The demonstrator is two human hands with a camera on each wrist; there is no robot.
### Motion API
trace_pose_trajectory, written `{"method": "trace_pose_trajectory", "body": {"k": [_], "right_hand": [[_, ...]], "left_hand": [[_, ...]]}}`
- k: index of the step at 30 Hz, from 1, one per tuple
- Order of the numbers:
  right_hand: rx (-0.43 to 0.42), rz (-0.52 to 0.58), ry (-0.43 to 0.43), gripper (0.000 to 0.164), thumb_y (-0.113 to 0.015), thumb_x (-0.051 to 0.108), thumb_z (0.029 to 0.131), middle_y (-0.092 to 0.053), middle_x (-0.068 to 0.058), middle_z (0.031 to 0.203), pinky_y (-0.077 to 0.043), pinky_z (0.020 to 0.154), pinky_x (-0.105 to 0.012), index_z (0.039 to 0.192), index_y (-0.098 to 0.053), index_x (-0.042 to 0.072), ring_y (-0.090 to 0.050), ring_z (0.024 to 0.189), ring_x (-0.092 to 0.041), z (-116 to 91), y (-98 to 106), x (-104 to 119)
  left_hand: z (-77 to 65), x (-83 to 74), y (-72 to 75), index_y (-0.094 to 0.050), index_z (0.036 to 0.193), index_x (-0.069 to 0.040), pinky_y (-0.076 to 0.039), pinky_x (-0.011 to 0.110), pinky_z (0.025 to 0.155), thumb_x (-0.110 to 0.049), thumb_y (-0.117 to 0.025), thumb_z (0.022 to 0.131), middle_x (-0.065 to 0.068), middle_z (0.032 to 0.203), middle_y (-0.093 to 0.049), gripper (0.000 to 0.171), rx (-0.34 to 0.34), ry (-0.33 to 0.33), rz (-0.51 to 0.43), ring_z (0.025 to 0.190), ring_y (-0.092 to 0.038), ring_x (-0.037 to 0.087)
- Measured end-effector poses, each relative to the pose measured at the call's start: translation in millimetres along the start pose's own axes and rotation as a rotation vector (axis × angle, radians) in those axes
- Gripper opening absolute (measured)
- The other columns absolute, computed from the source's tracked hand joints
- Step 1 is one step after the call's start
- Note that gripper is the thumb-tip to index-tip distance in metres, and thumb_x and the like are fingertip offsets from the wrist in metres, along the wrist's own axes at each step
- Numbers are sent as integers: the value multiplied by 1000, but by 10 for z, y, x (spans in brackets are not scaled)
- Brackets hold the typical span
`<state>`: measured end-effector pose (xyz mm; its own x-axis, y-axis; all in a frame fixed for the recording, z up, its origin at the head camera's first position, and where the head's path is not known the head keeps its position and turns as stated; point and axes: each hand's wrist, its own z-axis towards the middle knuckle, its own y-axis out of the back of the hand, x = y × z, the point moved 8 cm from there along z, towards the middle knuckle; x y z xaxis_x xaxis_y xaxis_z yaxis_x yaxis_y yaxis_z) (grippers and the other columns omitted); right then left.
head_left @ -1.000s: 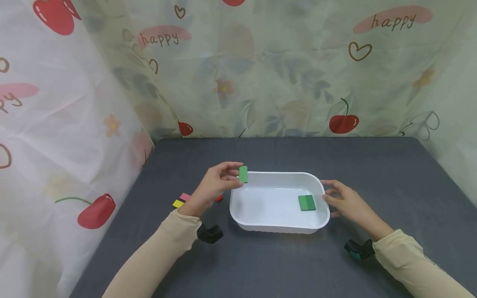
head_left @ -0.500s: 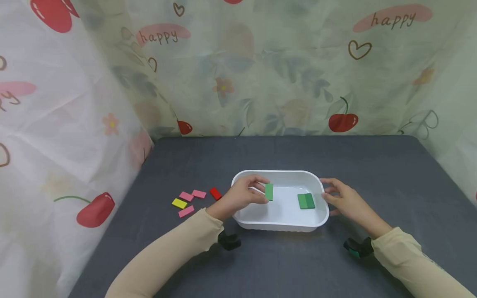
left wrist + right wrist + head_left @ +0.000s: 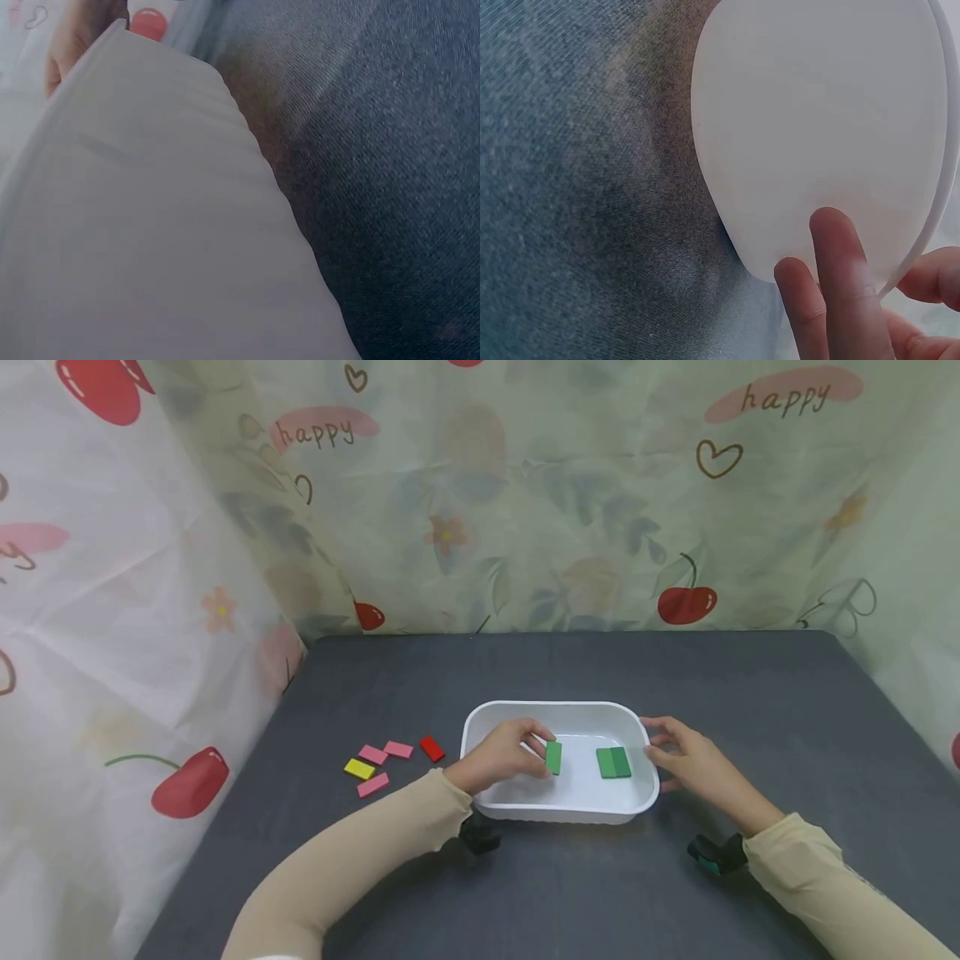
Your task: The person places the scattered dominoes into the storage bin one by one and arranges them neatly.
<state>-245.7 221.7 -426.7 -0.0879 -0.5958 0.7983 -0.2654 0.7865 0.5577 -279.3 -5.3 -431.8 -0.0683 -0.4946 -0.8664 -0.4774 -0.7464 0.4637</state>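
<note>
My left hand (image 3: pixel 510 752) is over the left half of a white tray (image 3: pixel 558 816), pinching a small green domino-shaped block (image 3: pixel 553 758) between thumb and fingers. In the left wrist view, the tray's outer wall (image 3: pixel 150 210) covers much of the picture and hides the block. Two more green blocks, one lighter (image 3: pixel 605 763) and one darker (image 3: pixel 621 762), lie side by side on the tray floor. At the tray's right end, my right hand (image 3: pixel 693 764) holds the rim, with fingers (image 3: pixel 840 262) against the outer wall in the right wrist view.
Left of the tray on the dark table (image 3: pixel 585 893) lie a red block (image 3: pixel 432 748), a yellow block (image 3: pixel 359 769) and several pink blocks (image 3: pixel 373 785). A patterned curtain (image 3: pixel 480 510) hangs behind the table and along its left side.
My left hand has carried the green block rightward from the tray's far left corner and down into the tray, uncovering the loose blocks on the left. My right hand stays at the tray's end.
</note>
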Motion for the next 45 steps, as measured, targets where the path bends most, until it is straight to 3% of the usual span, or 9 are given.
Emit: {"method": "trace_pose_trajectory", "body": {"k": [14,30,45], "right_hand": [[4,-7,-5,56,-56,17,98,-47,-31,130,-58,65,-36,147,-32,3,-59,110,-41,-8,8,11],[0,-6,9,56,-57,18,97,-47,-31,130,-58,65,-36,146,-33,3,-59,110,-42,12,18,3],[-5,2,1,56,-57,16,97,-48,-30,128,-58,64,-37,145,-34,1,-62,107,-40,41,13,-16]], "left_hand": [[60,66,-110,-65,102,-6,-45,22,58,5,-80,68,3,78,-64,39,1,76,58,65,-56,12],[107,168,-114,-65,103,-6,-51,23,59,4,-82,68,5,86,-61,41,-25,135,114,73,-56,13],[116,153,-126,-66,105,-3,-46,19,57,4,-83,67,1,80,-60,43,-40,122,197,68,-54,10]]}}
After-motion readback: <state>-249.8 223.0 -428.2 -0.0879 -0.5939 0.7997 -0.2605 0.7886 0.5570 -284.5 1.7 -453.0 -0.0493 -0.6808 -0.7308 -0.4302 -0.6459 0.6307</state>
